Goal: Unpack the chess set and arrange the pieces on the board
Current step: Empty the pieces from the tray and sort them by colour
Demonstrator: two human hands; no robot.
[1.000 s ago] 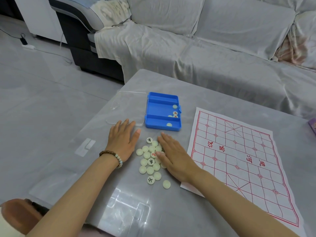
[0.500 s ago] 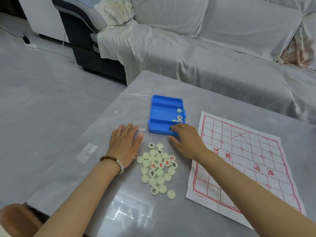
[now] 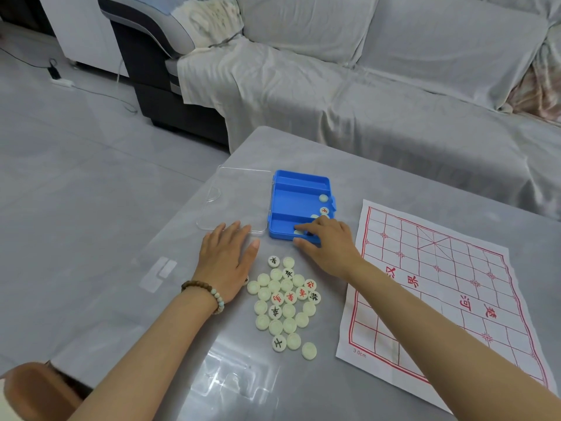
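Presently, the piece (image 3: pixel 297 230) in the near compartment of the blue case (image 3: pixel 288 199) is at risk: hooked over the wall by one finger, it may flip out and roll off the table (image 3: pixel 303 153). It lies at the fingertips (image 3: pixel 308 228) of the right hand (image 3: pixel 329 243), which curl into the case while the thumb sits outside the wall; a grip cannot be confirmed. The left hand (image 3: pixel 227 256) rests flat, fingers straight, beside the pile (image 3: pixel 283 299), with the board (image 3: pixel 440 284) farther right.
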